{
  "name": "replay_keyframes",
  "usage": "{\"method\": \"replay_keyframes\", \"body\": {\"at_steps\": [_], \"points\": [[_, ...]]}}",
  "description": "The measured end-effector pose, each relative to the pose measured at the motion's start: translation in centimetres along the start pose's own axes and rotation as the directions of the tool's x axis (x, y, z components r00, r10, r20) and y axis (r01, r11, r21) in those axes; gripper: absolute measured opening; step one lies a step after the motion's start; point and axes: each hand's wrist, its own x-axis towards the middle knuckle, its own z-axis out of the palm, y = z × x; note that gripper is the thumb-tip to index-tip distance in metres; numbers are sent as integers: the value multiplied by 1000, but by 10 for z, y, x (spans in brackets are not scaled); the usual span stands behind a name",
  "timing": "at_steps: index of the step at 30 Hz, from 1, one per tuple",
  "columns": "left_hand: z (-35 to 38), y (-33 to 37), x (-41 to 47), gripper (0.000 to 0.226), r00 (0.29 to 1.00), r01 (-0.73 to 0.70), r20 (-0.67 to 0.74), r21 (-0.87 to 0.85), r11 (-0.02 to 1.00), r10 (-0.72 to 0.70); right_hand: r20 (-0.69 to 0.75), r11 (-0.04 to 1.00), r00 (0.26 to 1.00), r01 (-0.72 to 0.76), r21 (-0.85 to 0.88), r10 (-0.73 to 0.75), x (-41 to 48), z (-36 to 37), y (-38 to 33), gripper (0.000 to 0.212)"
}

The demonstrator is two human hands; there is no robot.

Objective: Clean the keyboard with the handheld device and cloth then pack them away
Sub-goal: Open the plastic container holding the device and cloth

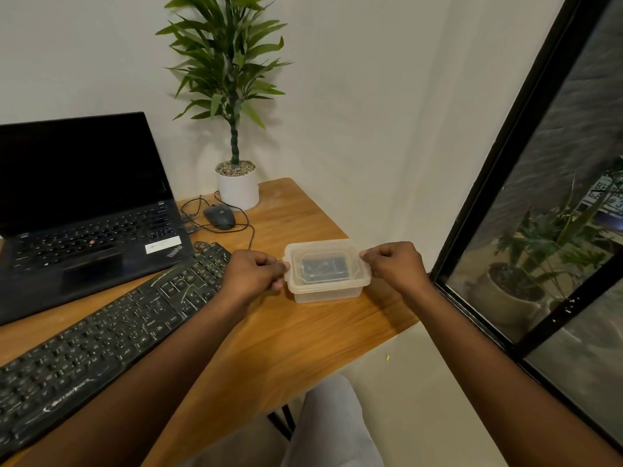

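Note:
A clear plastic container [325, 291] with its lid on stands on the wooden desk near the right edge. Something dark shows through the lid; I cannot tell what it is. My left hand [253, 273] pinches the container's left rim and my right hand [394, 264] pinches its right rim, fingers curled. A black keyboard [101, 335] lies diagonally across the desk to the left, its right end under my left wrist. No cloth or handheld device is visible outside the container.
An open black laptop [84, 203] sits at the back left. A wired mouse [219, 215] and a potted plant [237, 187] stand behind the container. The desk [286, 332] ends just right of the container; a dark-framed window [526, 163] is on the right.

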Motion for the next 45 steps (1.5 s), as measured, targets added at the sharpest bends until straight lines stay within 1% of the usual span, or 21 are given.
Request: {"method": "replay_keyframes", "body": {"at_steps": [4, 7, 12, 14, 18, 21, 24, 26, 30, 33, 36, 38, 41, 43, 45], "points": [[-3, 8, -2, 13, 997, -63, -32, 24, 998, 64, -18, 1000, 1000, 25, 2, -25, 2, -4, -10, 16], [-7, 18, -3, 15, 992, -111, -59, -6, 994, 110, -23, 998, 998, 55, 37, -54, 1, -9, -21, 14], [-14, 39, 9, 13, 983, -151, -104, -5, 989, 149, -15, 997, 998, 67, 49, -66, 14, -8, -42, 17], [-14, 43, 23, 14, 983, -138, -122, -10, 990, 136, -8, 997, 999, 49, 61, -48, 29, -4, -47, 15], [-9, 44, 54, 22, 990, -63, -128, -27, 998, 59, 23, 996, 1000, -14, 90, 12, 62, 10, -47, 7], [-1, 43, 77, 21, 989, -29, -144, -21, 999, 26, 31, 990, 998, -55, 131, 52, 85, 23, -46, 4], [6, 37, 98, 19, 986, 9, -169, -12, 1000, -11, 34, 985, 994, -107, 133, 103, 104, 35, -42, 4], [9, 30, 109, 26, 984, 23, -178, 26, 999, -18, 40, 986, 990, -135, 100, 132, 115, 41, -39, 7], [17, 12, 117, 17, 979, 55, -202, 118, 991, -30, 63, 981, 979, -192, -41, 194, 124, 50, -29, 13], [20, -2, 122, 11, 976, 80, -214, 196, 977, -37, 83, 972, 972, -213, -99, 221, 129, 57, -18, 13], [19, -7, 123, 18, 981, 61, -196, 291, 955, -3, 81, 974, 976, -194, -113, 204, 131, 57, -15, 12], [20, -6, 123, 20, 983, 42, -183, 345, 938, 24, 80, 975, 981, -161, -153, 175, 132, 58, -14, 13], [21, -2, 121, 20, 984, 31, -172, 402, 915, 42, 80, 968, 987, -119, -221, 139, 130, 59, -17, 11], [20, 4, 118, 12, 987, 25, -153, 444, 895, 48, 96, 965, 988, -95, -246, 122, 127, 58, -20, 12], [18, 8, 114, 13, 986, 3, -148, 467, 884, 75, 101, 966, 993, -39, -256, 67, 123, 53, -24, 13]]}}
